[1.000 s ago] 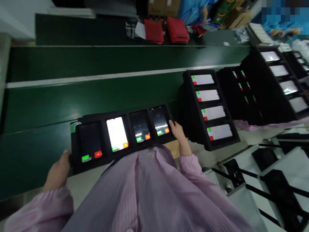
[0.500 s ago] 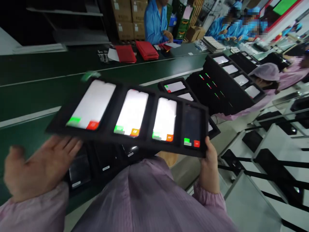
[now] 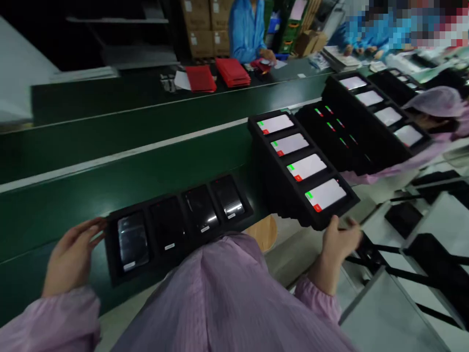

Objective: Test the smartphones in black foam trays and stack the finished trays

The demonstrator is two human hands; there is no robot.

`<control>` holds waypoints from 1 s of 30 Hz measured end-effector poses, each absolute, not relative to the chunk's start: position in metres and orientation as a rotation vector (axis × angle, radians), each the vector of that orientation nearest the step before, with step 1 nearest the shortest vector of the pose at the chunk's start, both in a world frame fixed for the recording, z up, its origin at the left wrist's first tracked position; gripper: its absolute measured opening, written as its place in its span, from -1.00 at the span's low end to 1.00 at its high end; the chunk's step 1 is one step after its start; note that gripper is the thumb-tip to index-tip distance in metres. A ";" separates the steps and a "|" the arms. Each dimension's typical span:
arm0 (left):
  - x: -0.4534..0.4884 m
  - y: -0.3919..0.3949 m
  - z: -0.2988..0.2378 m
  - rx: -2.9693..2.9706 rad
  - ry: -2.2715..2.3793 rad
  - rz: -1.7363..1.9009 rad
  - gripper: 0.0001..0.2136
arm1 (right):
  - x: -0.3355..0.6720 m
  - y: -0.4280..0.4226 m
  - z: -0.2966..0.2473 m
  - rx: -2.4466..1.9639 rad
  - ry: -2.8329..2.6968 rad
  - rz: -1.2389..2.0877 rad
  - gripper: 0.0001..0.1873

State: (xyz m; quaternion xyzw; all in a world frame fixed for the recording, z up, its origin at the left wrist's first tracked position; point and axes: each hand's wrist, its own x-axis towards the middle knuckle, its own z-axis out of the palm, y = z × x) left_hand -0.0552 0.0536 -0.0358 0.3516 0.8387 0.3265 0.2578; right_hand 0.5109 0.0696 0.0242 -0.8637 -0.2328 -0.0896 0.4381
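A black tray (image 3: pixel 181 208) with dark-screened smartphones in its slots lies on the green bench in front of me. My left hand (image 3: pixel 75 252) is at its left end, the fingers bent onto the edge and gripping it. To the right stands a stack of black trays (image 3: pixel 273 188), its top one carrying lit smartphones (image 3: pixel 307 167) with white screens and green and red corner marks. Beside the near corner of that stack is my right hand (image 3: pixel 340 239), thumb and fingers apart, holding nothing.
Another tray stack (image 3: pixel 381 110) stands farther right, near a person in a white cap (image 3: pixel 436 100). Red packets (image 3: pixel 232 72) lie across the bench, where a person in blue (image 3: pixel 247 32) works. Metal racks (image 3: pixel 388 308) are at the lower right, a round stool (image 3: pixel 266 232) below the bench.
The tray of lit smartphones has left my right hand, which is now open beside the right stack. My left hand has turned from palm-up and moved to the dark-phone tray's end.
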 end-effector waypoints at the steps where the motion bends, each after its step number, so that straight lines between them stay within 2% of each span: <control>1: -0.058 0.046 -0.043 0.916 2.361 0.834 -0.35 | 0.504 0.070 0.032 -2.095 -0.650 -0.395 -0.66; 2: -0.057 0.040 -0.049 0.875 2.436 0.773 -0.34 | 0.493 0.074 0.038 -2.006 -0.731 -0.481 -0.67; 4: -0.045 0.034 -0.060 0.864 2.566 0.429 -0.22 | 0.461 0.087 0.043 -1.811 -0.965 -0.340 -0.73; 10: -0.012 0.043 -0.091 0.810 2.579 0.291 0.08 | 0.297 0.103 -0.012 -1.220 -1.946 1.233 -0.83; 11: -0.012 0.043 -0.093 0.801 2.585 0.285 0.11 | 0.272 0.101 -0.024 -1.144 -2.055 1.430 -0.77; 13: -0.015 0.043 -0.094 0.823 2.565 0.296 0.11 | 0.233 0.096 -0.044 -1.094 -2.210 1.617 -0.68; 21: -0.008 0.048 -0.089 0.785 2.601 0.338 0.01 | 0.191 0.101 -0.068 -1.292 -2.300 1.627 -0.67; 30: -0.003 0.058 -0.093 0.712 2.698 0.331 -0.02 | 0.182 0.104 -0.071 -1.296 -2.410 1.391 -0.72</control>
